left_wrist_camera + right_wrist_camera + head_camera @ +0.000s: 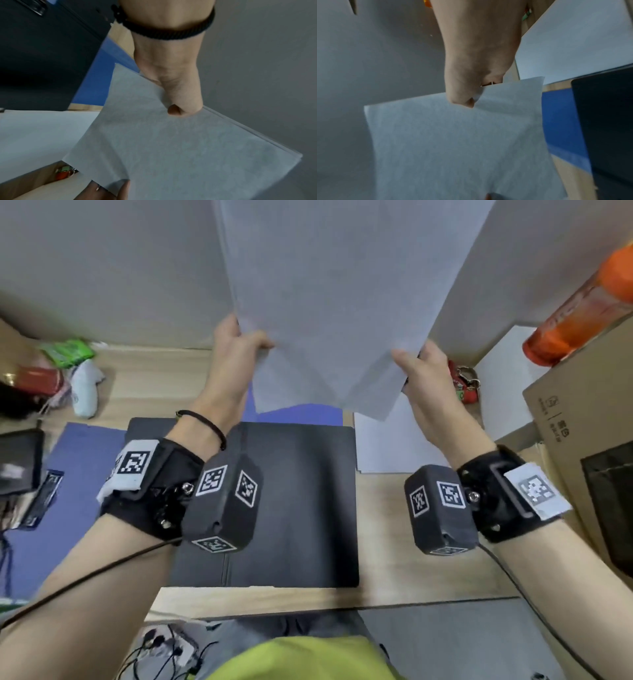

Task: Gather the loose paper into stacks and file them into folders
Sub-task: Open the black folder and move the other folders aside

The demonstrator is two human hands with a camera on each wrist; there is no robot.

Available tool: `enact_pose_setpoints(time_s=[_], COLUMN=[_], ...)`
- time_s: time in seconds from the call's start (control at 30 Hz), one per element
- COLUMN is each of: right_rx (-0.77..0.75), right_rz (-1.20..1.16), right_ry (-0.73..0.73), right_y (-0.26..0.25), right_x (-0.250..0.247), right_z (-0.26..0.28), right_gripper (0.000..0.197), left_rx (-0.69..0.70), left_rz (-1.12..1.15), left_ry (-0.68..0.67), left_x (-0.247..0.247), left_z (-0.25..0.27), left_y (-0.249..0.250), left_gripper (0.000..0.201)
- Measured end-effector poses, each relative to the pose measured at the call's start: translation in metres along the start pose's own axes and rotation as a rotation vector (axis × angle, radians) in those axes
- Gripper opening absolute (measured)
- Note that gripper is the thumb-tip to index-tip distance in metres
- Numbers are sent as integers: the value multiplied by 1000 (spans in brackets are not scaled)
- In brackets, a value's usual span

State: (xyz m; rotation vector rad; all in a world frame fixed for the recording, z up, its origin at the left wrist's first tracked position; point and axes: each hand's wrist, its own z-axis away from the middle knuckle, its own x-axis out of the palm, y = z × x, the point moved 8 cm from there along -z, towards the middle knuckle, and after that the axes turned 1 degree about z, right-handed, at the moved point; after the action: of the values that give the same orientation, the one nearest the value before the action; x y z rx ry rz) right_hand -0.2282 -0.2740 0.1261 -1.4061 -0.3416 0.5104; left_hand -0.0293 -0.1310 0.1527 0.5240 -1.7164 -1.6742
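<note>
Nearest the person, a black folder (pixel 291 501) is lying closed on the wooden table (pixel 380 529), with a blue folder (pixel 85 446) partly under its left side and a loose white sheet (pixel 387 440) resting just beside its far right corner. Above these, the left hand (pixel 227 364) is pinching the left edge of a paper stack (pixel 335 302), thumb on the near face and fingers curled behind, while the right hand (pixel 424 381) is pinching the right edge the same way; the stack is being held upright in the air over the far part of the table, its lower corner hanging above the black folder's far edge. In the left wrist view the sheets' edges are showing slightly stepped, so the stack is probably not yet squared. To do this step well, the grip should likely be loosened just enough for the sheets to slide, then the lower edge tapped on the table until the edges line up, keeping both thumbs light so nothing creases. Farther off, an orange bottle (pixel 582 309) is lying on a cardboard box (pixel 582 405) at the right, well apart from the paper.
</note>
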Motion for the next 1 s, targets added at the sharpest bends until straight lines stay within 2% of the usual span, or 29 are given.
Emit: enact_pose_setpoints(time_s=[0.07, 0.13, 0.2, 0.27, 0.33, 0.4, 0.5, 0.6, 0.67, 0.77, 0.83, 0.93, 1.0], right_rx=[-27, 19, 128, 217, 243, 217, 108, 30, 48, 227, 308, 292, 251], right_rz=[-35, 11, 94, 171, 194, 175, 90, 5, 17, 179, 269, 313, 371], right_ry=[-57, -115, -182, -237, -233, -180, -111, -73, -46, -27, -42, -39, -66], right_y=[-10, 12, 56, 89, 98, 84, 34, 3, 18, 85, 114, 114, 99], right_x=[12, 27, 42, 53, 59, 59, 54, 46, 47, 57, 64, 62, 58], right_z=[8, 21, 40, 54, 59, 54, 42, 37, 40, 62, 76, 70, 59], right_gripper=[28, 29, 34, 33, 29, 27, 25, 23, 26, 29, 29, 34, 35], left_rx=[42, 4, -149, -298, -364, -333, -185, -57, -98, -327, -389, -296, -234], left_rz=[27, 18, -43, -177, -268, -227, -83, 55, -33, -278, -354, -364, -365], left_ry=[33, 55, 14, -62, -83, -27, 57, 61, 34, -66, -122, -45, -49], left_x=[-15, -36, -55, -67, -71, -69, -60, -57, -65, -88, -100, -99, -93], left_z=[3, 10, 20, 32, 38, 35, 19, 14, 18, 38, 49, 51, 42], left_y=[7, -15, -65, -106, -123, -109, -61, -30, -50, -127, -160, -138, -120], left_gripper=[32, 27, 34, 26, 21, 20, 22, 23, 26, 13, 24, 16, 21])
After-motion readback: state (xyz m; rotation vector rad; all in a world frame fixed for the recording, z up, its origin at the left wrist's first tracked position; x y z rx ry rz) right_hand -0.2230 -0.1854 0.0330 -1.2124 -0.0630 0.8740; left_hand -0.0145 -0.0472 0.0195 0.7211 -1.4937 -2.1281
